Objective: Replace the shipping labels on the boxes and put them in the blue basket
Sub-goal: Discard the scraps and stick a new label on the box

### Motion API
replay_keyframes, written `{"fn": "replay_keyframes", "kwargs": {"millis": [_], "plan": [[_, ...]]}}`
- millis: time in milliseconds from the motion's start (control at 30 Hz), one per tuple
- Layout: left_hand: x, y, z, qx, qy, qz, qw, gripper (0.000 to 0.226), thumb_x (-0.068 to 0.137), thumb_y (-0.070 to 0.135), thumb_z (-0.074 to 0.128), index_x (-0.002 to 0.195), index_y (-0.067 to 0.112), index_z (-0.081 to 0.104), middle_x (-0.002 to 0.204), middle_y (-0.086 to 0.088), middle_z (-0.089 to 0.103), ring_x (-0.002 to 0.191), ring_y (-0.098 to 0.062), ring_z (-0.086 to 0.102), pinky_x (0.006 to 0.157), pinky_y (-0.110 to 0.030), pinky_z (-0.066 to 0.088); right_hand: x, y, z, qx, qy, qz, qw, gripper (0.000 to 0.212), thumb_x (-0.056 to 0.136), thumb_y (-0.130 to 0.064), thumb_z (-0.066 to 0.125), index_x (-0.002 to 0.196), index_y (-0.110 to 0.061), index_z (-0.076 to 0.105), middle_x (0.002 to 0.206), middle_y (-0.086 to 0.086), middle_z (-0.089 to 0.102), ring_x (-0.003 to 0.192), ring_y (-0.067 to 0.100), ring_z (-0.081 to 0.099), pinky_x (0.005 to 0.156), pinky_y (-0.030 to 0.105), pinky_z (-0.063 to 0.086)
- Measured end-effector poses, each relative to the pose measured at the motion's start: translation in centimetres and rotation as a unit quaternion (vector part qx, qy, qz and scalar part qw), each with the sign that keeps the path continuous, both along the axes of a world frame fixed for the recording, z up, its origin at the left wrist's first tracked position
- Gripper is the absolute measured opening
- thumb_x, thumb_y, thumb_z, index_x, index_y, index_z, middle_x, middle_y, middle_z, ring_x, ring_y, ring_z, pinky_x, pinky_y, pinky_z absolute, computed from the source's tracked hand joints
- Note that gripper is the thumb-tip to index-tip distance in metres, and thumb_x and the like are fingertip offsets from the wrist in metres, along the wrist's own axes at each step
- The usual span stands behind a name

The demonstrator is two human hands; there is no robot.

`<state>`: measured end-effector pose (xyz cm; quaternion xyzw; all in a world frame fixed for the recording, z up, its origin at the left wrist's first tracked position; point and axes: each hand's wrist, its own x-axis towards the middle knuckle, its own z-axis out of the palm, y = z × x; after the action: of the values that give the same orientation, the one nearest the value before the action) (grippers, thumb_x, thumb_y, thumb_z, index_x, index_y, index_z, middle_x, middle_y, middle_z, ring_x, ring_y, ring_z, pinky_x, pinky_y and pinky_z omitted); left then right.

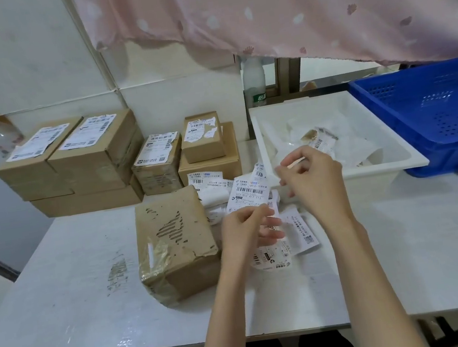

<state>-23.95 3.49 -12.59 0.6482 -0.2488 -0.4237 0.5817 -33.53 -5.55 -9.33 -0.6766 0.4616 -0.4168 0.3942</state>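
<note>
A worn cardboard box (pixel 176 245) with its label torn off lies in the middle of the table. To its right, my left hand (pixel 244 230) pinches a shipping label (pixel 250 195) that stands up from a loose pile of labels (pixel 298 234). Just above, my right hand (pixel 311 179) pinches a thin strip of paper at its fingertips, over the near rim of the white bin (pixel 414 160). The blue basket (pixel 431 112) sits at the far right and looks empty.
Several labelled cardboard boxes (pixel 96 159) are stacked at the back left against the wall. The white bin holds crumpled label scraps (pixel 323 138). A pink curtain (pixel 287 12) hangs over the back. A white bottle (pixel 253 81) stands behind the bin.
</note>
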Motion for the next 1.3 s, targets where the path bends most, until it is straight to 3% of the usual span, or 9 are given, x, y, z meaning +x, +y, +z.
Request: {"fn": "replay_keyframes", "kwargs": {"millis": [200,333,500,600,800,933,1033,1133,1300], "plan": [[2.2,1.8,-0.8,-0.005,-0.082,0.13,0.988,0.011,0.093,0.009,0.059,0.087,0.004,0.067,0.066,-0.003,0.062,0.043,-0.012,0.054,0.045,-0.02,0.044,1.5,2.9,-2.5,-0.005,0.167,0.008,0.986,0.013,0.081,-0.035,0.067,0.077,-0.027,0.058,0.072,-0.007,0.068,0.07,0.018,0.068,0.071,0.034,0.054],[3.3,2.2,-1.8,0.017,-0.176,0.179,0.968,0.014,0.09,0.015,0.062,0.104,0.013,0.062,0.089,0.001,0.063,0.082,-0.016,0.06,0.082,-0.041,0.054,1.8,3.7,-3.7,0.01,0.279,0.028,0.96,0.019,0.082,-0.037,0.067,0.093,-0.025,0.058,0.092,-0.004,0.068,0.091,0.022,0.064,0.071,0.029,0.043],[3.4,2.2,-2.2,0.069,-0.271,0.117,0.953,0.043,0.088,0.016,0.065,0.129,0.009,0.052,0.125,-0.003,0.054,0.119,-0.019,0.05,0.099,-0.031,0.04,2.5,4.4,-4.3,0.032,0.307,0.047,0.95,0.032,0.083,-0.036,0.068,0.104,-0.02,0.051,0.105,-0.001,0.064,0.099,0.025,0.061,0.072,0.031,0.04],[3.3,2.4,-2.3,0.072,-0.255,0.101,0.959,0.037,0.088,0.014,0.064,0.124,0.007,0.057,0.116,-0.003,0.061,0.109,-0.019,0.058,0.093,-0.032,0.048,2.8,4.8,-4.3,0.013,0.288,0.053,0.956,0.031,0.08,-0.027,0.069,0.105,-0.019,0.052,0.108,0.0,0.056,0.098,0.025,0.058,0.072,0.031,0.038],[3.5,2.9,-2.6,0.048,-0.212,0.081,0.973,0.012,0.09,0.008,0.059,0.098,0.009,0.067,0.082,-0.003,0.07,0.061,-0.014,0.062,0.055,-0.022,0.048,6.5,4.7,-4.1,-0.042,0.16,0.119,0.979,0.031,0.088,-0.011,0.058,0.117,-0.02,0.06,0.114,-0.004,0.057,0.102,0.017,0.056,0.082,0.029,0.042],[3.7,3.0,-2.3,0.029,-0.19,0.1,0.976,0.012,0.092,0.001,0.053,0.099,0.002,0.063,0.081,-0.007,0.068,0.064,-0.014,0.061,0.048,-0.011,0.041,9.7,4.4,-4.3,-0.007,0.161,0.148,0.976,0.051,0.089,-0.009,0.055,0.139,-0.014,0.046,0.136,0.006,0.054,0.121,0.025,0.052,0.097,0.035,0.042],[4.1,3.0,-2.6,0.033,-0.181,0.099,0.978,0.017,0.092,-0.001,0.051,0.106,0.0,0.061,0.091,-0.008,0.068,0.073,-0.011,0.06,0.051,-0.01,0.041,10.8,4.0,-4.7,0.047,0.125,0.127,0.983,0.052,0.085,-0.004,0.057,0.135,-0.013,0.047,0.112,0.007,0.064,0.11,0.026,0.059,0.092,0.034,0.047],[4.3,2.7,-2.7,0.028,-0.156,0.112,0.981,0.018,0.095,0.002,0.05,0.11,0.003,0.059,0.1,-0.009,0.068,0.082,-0.017,0.063,0.059,-0.019,0.045,10.9,3.9,-4.8,0.095,0.078,0.107,0.987,0.039,0.08,-0.001,0.063,0.117,-0.014,0.055,0.076,-0.006,0.055,0.085,0.02,0.06,0.083,0.034,0.051],[4.1,2.3,-2.5,-0.008,-0.057,0.157,0.986,0.018,0.099,0.014,0.054,0.113,0.004,0.051,0.096,-0.012,0.065,0.054,-0.012,0.051,0.04,-0.017,0.039,9.3,4.2,-4.6,0.132,-0.031,0.064,0.989,0.032,0.08,0.001,0.058,0.101,-0.023,0.06,0.082,-0.012,0.059,0.077,0.011,0.062,0.077,0.034,0.055]]}}
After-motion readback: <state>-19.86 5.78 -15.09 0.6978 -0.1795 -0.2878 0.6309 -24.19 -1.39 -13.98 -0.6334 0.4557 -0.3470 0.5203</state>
